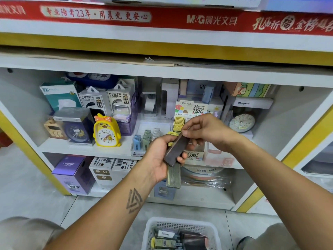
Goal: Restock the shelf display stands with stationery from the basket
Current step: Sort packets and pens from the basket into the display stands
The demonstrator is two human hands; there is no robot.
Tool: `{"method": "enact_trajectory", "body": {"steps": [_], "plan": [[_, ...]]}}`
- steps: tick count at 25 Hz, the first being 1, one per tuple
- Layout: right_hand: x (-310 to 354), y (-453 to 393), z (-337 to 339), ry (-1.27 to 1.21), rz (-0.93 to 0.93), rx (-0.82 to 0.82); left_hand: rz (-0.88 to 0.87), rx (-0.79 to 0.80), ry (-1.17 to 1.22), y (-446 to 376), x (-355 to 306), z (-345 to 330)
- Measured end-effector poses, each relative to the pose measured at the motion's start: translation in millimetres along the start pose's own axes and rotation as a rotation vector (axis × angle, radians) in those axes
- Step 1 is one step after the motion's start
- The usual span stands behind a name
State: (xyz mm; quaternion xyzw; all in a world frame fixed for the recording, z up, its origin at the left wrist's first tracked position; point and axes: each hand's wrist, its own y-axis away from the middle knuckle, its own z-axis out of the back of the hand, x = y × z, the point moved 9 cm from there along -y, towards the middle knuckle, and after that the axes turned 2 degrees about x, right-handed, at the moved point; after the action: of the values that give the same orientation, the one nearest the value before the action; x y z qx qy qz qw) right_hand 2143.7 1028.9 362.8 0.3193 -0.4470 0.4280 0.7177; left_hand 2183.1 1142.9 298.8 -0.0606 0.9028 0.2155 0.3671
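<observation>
**Hands sort small packs in front of the low shelf**

The person crouches at a white shelf unit (162,73) with yellow trim, both arms reaching forward. The left hand (158,156) is curled around a bundle of slim stationery packs: a dark brown pack (175,150) lies tilted across the palm, and a stack of greenish-grey packs (173,175) hangs down below the fist, with a bit of yellow showing near the thumb. The right hand (207,130) comes in from the right, its fingers (187,133) pinching the top end of the dark brown pack, thumb and forefinger pressed together on it.

Just behind the hands, on the middle shelf, stands a cardboard display stand (191,110) printed with 0.7 HB and 100, holding a row of yellow-capped tubes. To its left sits a clear tray (153,126) with blue and green erasers.

Further left on the same shelf is a yellow duck alarm clock (106,131), with power bank boxes (108,100) behind it. A round white clock (242,122) stands at the right.

Near, on the floor between the person's knees, is a white mesh basket (180,226) with more packs of stationery in it.
</observation>
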Motion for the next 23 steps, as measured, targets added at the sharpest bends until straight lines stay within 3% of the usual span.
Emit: {"method": "enact_trajectory", "body": {"steps": [3,6,12,15,18,23], "plan": [[-0.7,3.3,32.2,-0.172,-0.011,-0.199,0.046,0.016,-0.04,0.8,4.6,1.1],[-1.5,9.1,63.2,-0.129,-0.02,-0.363,0.085,-0.035,-0.057,0.4,8.5,9.6],[2.3,12.2,76.2,-0.039,0.037,-0.338,0.043,-0.061,-0.039,3.6,6.0,10.4],[2.4,10.7,84.2,0.275,0.034,-0.425,0.014,-0.053,-0.043,3.1,5.2,9.3],[16.7,13.3,81.1,0.601,0.143,-0.534,0.007,-0.003,-0.022,0.9,4.6,6.1],[15.7,8.0,62.5,0.782,0.228,-0.53,-0.021,0.123,-0.002,4.9,0.7,-9.7]]}}
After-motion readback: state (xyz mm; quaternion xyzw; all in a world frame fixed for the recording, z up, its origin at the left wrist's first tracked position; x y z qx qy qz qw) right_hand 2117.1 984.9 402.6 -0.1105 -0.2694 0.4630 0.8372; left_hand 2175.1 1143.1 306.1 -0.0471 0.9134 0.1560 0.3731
